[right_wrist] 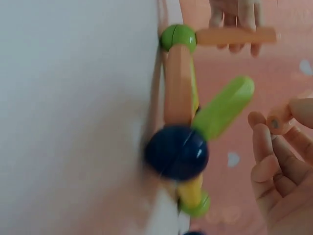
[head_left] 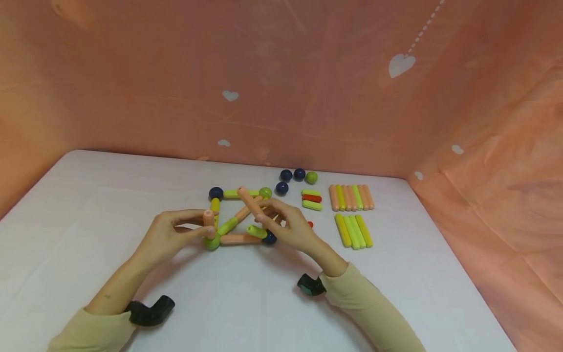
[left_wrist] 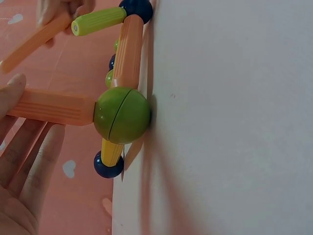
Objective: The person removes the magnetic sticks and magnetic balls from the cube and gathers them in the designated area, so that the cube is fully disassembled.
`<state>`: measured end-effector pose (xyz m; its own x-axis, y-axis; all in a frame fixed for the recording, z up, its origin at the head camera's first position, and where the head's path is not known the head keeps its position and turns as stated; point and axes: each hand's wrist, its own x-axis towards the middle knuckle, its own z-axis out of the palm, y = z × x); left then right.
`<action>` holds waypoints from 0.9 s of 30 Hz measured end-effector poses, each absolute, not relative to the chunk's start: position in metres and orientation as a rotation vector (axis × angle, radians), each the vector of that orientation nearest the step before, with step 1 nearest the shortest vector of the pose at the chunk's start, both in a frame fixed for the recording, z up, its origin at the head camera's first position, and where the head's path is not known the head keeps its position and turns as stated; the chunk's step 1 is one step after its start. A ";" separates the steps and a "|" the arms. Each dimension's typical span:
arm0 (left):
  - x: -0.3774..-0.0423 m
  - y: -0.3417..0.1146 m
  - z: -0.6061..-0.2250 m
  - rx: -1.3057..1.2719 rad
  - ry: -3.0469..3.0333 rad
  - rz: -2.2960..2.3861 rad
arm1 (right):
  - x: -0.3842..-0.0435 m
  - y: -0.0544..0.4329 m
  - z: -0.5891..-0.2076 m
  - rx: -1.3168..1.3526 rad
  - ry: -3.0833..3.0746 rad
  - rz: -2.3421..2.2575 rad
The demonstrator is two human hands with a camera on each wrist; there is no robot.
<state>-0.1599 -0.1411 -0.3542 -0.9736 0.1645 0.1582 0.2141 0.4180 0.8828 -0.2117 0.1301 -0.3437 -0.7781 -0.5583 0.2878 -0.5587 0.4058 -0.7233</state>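
Thumb and fingers of my left hand (head_left: 168, 230) pinch an orange magnetic stick (head_left: 208, 218), which stands up from the green ball (left_wrist: 122, 115) at the frame's front left corner. My right hand (head_left: 290, 226) grips another orange stick (right_wrist: 279, 117) in the air, tilted, its ends free. Below it, a lime-green stick (right_wrist: 226, 106) slants up from the dark blue ball (right_wrist: 177, 152) at the front right corner. An orange stick (head_left: 239, 239) joins these two front balls on the table. A diagonal of lime and orange sticks (head_left: 227, 226) crosses the frame.
Behind are a dark blue corner ball (head_left: 216, 193) and a green corner ball (head_left: 265, 192). Loose balls (head_left: 286, 175) lie farther back. Short sticks (head_left: 312, 199) and two rows of longer sticks (head_left: 352, 197) lie to the right. A pink cloth (head_left: 281, 98) hangs behind the white table (head_left: 246, 303).
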 end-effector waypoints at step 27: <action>-0.163 -0.140 -0.357 -0.395 -2.577 -1.567 | -0.206 0.240 -0.364 0.581 -2.739 1.316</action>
